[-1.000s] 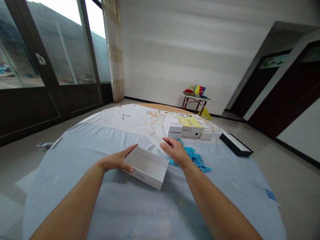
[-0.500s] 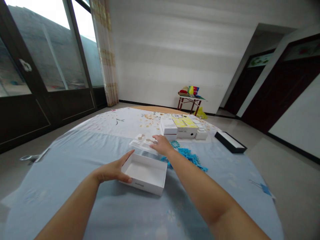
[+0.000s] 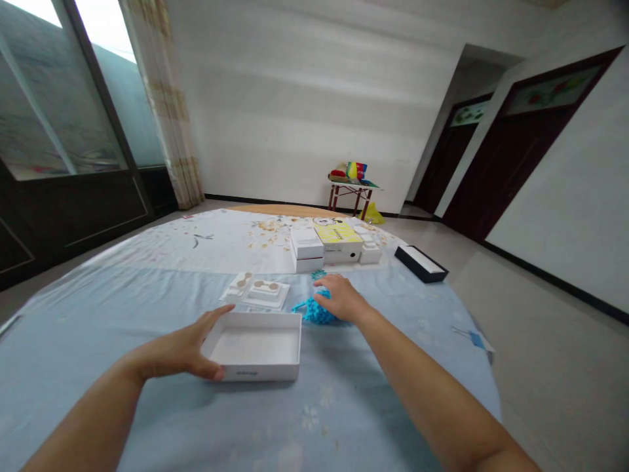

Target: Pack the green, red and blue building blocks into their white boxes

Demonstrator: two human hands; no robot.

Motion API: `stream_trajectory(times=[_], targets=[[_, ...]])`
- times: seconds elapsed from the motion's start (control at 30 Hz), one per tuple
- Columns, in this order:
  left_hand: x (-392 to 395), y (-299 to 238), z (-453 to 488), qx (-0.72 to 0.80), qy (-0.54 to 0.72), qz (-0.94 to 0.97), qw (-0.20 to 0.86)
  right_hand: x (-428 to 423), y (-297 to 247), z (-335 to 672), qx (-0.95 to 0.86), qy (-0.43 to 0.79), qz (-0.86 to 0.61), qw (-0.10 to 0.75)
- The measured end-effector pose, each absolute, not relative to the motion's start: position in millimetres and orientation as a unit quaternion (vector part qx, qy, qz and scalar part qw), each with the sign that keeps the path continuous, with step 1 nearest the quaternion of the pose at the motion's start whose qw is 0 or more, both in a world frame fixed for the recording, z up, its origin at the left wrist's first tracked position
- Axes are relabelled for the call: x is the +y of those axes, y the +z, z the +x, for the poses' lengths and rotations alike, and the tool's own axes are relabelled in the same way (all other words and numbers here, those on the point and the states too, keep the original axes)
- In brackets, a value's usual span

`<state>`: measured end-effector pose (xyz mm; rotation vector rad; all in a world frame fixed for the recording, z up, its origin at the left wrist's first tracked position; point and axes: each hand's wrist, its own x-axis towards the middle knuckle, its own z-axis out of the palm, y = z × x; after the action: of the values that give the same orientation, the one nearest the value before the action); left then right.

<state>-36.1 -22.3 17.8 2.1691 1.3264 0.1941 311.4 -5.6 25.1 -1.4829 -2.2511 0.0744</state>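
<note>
My left hand (image 3: 189,347) grips the left wall of an open white box (image 3: 255,346) lying on the pale blue cloth, thumb along the front corner and fingers over the rim. The box is empty inside. My right hand (image 3: 340,298) rests palm down on a heap of small bright blue plastic pieces (image 3: 312,310) just right of the box, fingers curled over them. A clear plastic insert tray (image 3: 257,290) with round hollows lies flat on the cloth behind the box, untouched.
Further back on the cloth stand a white box (image 3: 307,246), a yellow-topped box (image 3: 339,237) and smaller white boxes (image 3: 369,250). A black tray (image 3: 420,263) lies on the floor at the right. A small red-legged table (image 3: 350,190) stands by the far wall. Glass doors run along the left.
My right hand set the clear insert tray down behind the box, then moved right onto the blue pieces. The left hand has kept its hold on the box, which turned square to me.
</note>
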Motion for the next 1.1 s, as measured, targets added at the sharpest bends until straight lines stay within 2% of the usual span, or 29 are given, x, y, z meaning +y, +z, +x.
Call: stream_trajectory(times=[0.2, 0.43, 0.53, 0.67, 0.77, 0.9, 1.1], targets=[[-23.5, 20.4, -37.2, 0.525, 0.067, 0.792, 0.305, -6.3, 17.2, 282.1, -0.876, -0.029, -0.471, 0.104], [-21.0, 15.0, -42.4, 0.521, 0.079, 0.786, 0.323, -3.9, 11.8, 282.1, -0.884, -0.030, -0.462, 0.061], [-18.4, 13.9, -43.6, 0.513, 0.086, 0.790, 0.325, -4.3, 16.9, 287.6, -0.881, -0.013, -0.461, 0.110], [-17.0, 13.9, -35.5, 0.519, 0.090, 0.792, 0.308, -9.4, 30.8, 312.4, -0.835, 0.021, -0.491, 0.246], [-18.5, 14.3, -22.2, 0.528, 0.097, 0.794, 0.285, -14.1, 37.0, 340.7, -0.791, 0.041, -0.524, 0.313], [-21.9, 15.5, -7.3, 0.518, 0.090, 0.799, 0.292, -16.0, 34.0, 368.1, -0.766, 0.076, -0.537, 0.346], [-5.9, 20.0, -7.0, 0.530, 0.109, 0.755, 0.371, -16.8, 33.4, 362.1, -0.775, 0.092, -0.523, 0.342]])
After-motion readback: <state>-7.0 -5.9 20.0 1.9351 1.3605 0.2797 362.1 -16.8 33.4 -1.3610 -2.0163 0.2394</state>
